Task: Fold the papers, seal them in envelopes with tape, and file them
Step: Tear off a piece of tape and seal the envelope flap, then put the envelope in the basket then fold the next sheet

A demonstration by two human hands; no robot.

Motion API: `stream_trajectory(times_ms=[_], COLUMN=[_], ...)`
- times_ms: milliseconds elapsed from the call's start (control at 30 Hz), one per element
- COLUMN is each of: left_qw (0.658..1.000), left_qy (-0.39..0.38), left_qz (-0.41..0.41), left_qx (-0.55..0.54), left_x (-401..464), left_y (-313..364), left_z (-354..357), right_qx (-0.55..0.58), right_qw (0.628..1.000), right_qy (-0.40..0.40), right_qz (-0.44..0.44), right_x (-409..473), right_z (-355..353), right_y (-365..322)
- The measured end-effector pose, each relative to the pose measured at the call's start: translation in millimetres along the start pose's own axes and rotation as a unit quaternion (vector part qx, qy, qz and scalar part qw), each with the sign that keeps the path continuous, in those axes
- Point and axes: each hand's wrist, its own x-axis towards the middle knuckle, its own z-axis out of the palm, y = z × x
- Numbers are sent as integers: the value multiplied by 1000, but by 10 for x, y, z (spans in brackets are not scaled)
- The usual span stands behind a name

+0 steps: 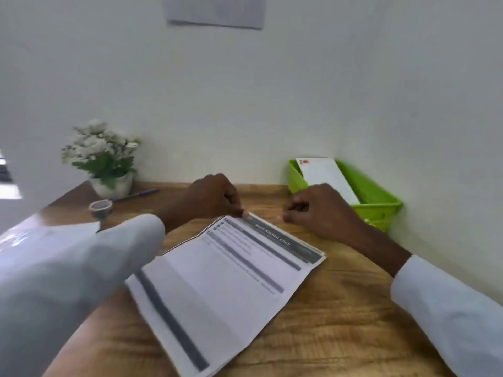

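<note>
- Printed paper (pixel 226 278), white with grey bands, lies flat on the wooden desk (pixel 340 322), turned at an angle; creases run across it.
- Left hand (pixel 215 197) has its fingers curled, the thumb and fingertip pinching the paper's far corner against the desk.
- Right hand (pixel 318 210) sits just beside that far edge, fingers clenched into a loose fist; whether it grips anything cannot be told, as nothing shows between the fingers.
- Bare wood shows between the two hands, a narrow gap along the paper's top edge.
- Paper's right corner lies short of the desk's right side, with open wood beyond it and toward the near edge.
- White sleeves cover both forearms; the left sleeve (pixel 68 281) overlaps the paper's left margin.
- Green tray (pixel 381 197) stands in the far right corner against the wall, near the right hand; a white envelope (pixel 326 178) leans inside it.
- Far left: a potted plant (pixel 106 159) with white flowers against the wall, a pen (pixel 136 194) beside the pot, a small round tape roll (pixel 100 208) nearer in.
- More white paper (pixel 54 232) lies at the left edge, partly hidden by the sleeve.
</note>
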Motion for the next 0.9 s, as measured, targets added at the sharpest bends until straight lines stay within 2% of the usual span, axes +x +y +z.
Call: stream_trajectory(times_ms=[133,200,400,533,667,800,900], left_qw=[1000,1000,997,995,990,982,959], left_qy=[3,-6,-17,-33,-27,10,51], left_qz=[-3,-29,-65,-80,-132,-182,-228], left_qx=[9,1,21,58,42,-44,-160], left_x=[-417,-504,-534,-494,-450,-459,-458], left_y=[-312,-389,-390,-459,-642,-773,-884], left_z=[120,183,312,330,250,204,212], right_qx=[-27,-51,-16,10,4,-4,-50], right_qw=[989,983,984,975,964,960,964], right_qy=[-146,-177,-174,-213,-245,-254,-237], right_qz=[10,1,-15,-55,-102,-119,-107], right_x=[-287,-346,-355,-279,-62,128,254], right_z=[250,337,563,677,732,793,794], right_y=[-176,-221,-143,-43,49,134,143])
